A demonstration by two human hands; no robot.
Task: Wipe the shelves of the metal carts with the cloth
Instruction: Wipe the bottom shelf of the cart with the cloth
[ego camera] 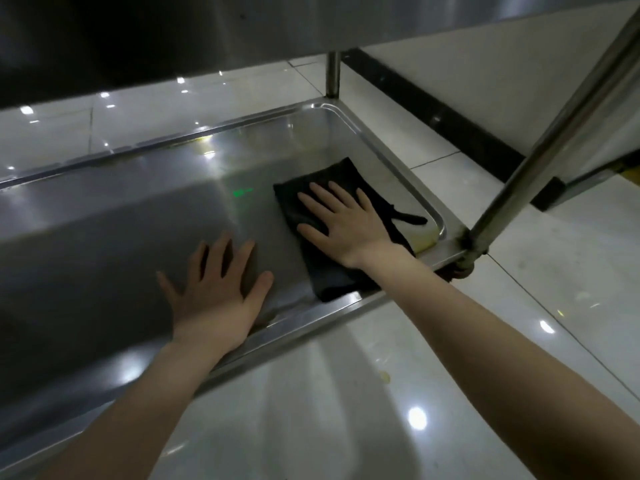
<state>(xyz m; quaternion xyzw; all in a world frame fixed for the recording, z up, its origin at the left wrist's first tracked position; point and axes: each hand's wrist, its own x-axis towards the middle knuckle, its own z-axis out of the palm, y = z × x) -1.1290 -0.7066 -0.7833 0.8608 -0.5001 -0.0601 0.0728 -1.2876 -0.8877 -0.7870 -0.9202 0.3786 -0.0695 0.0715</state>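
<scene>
Shelf glossy steel | cloth under flat right hand | left hand flat beside | white tile floor

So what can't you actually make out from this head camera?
- Head view: the part of the shelf under the cloth and the right hand is covered.
- Head view: the shelf's left end is cut off by the frame edge.
- Head view: the upper shelf shows only its underside.
- Head view: the yellowish patch in the corner is too blurred to identify.
</scene>
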